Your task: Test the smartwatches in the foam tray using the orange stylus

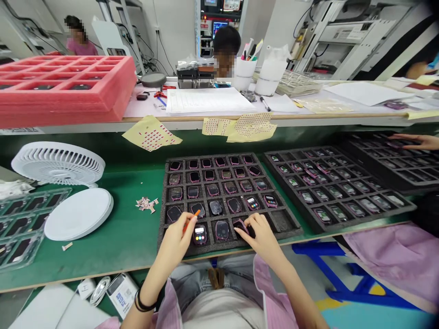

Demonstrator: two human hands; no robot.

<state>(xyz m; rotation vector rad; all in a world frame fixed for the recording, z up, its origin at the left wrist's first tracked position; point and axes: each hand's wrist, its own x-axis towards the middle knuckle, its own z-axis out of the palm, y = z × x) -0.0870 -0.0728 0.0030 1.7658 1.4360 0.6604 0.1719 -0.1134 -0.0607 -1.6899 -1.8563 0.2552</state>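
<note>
The left hand [176,242] is pinching an orange pick [191,220] just above a lit smartwatch [200,235] in the black foam tray [222,156], and the right hand [260,237] is spreading its fingers [241,232] over a neighbouring pink watch [240,224]. One slip of that pick, and it's scratching a screen!

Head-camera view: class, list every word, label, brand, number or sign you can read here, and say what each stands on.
White tag: "H", though it is faint and uncertain.
Carton: blue print, too small to read.
Shelf-edge label: dark print, too blurred to read.
Lit smartwatch screen: coloured marks, too small to read.
No brand can be read.
</note>
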